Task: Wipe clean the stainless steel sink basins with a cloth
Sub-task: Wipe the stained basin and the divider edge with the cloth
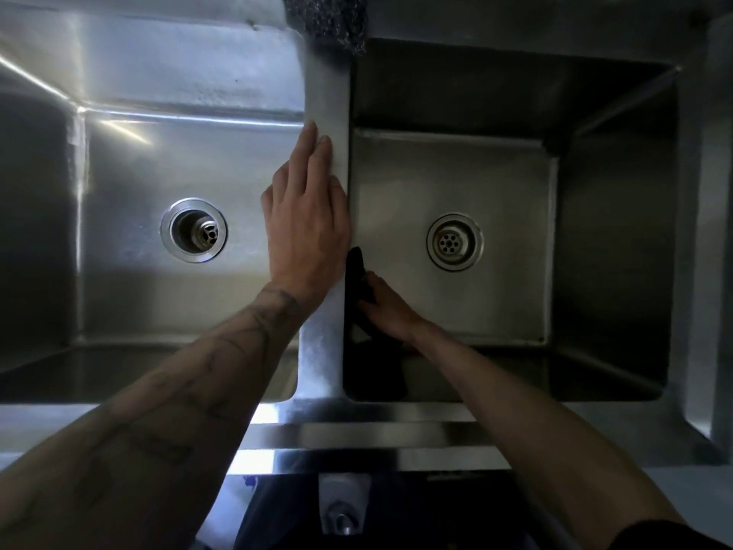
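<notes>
Two stainless steel basins lie below me, the left basin (131,295) and the right basin (511,184), split by a steel divider (329,93). My left hand (307,220) rests flat on the divider, fingers together and pointing away, holding nothing. My right hand (386,307) is down inside the right basin, pressing a dark cloth (359,279) against the basin's left wall near the front corner. Part of the cloth is hidden in the wall's shadow.
Each basin has a round drain, one on the left (194,231) and one on the right (455,242). A dark scouring pad (329,17) sits on the back ledge above the divider. The steel front rim (357,434) runs below my arms.
</notes>
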Motion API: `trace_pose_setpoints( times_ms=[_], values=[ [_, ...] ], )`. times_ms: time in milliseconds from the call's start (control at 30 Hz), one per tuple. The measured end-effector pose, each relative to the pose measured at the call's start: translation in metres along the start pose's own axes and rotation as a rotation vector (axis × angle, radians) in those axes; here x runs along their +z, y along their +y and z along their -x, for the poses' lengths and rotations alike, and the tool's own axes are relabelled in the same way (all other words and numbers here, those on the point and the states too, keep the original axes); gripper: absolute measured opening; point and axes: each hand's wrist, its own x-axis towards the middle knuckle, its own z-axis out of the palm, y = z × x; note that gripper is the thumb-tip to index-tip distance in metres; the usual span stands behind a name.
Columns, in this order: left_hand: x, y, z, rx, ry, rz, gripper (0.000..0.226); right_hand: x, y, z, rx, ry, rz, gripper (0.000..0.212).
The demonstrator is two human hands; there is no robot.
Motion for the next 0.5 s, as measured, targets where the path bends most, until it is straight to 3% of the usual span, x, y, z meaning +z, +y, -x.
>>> trace_pose_setpoints(
  times_ms=[167,300,433,500],
  values=[
    [-0.001,-0.004,0.006,0.055,0.055,-0.122,0.041,-0.003,0.022,0.017,-0.109,-0.243,0.358,0.055],
    [-0.009,0.003,0.017,0.042,0.058,-0.177,0.039,-0.019,0.013,0.054,-0.198,-0.37,0.432,0.045],
    [-0.019,0.011,0.084,0.047,-0.012,-0.256,0.041,-0.036,0.009,0.075,-0.284,-0.41,0.443,0.028],
    [-0.021,0.013,0.125,0.013,-0.037,-0.284,0.046,-0.036,0.01,0.072,-0.334,-0.397,0.506,0.039]
  ],
)
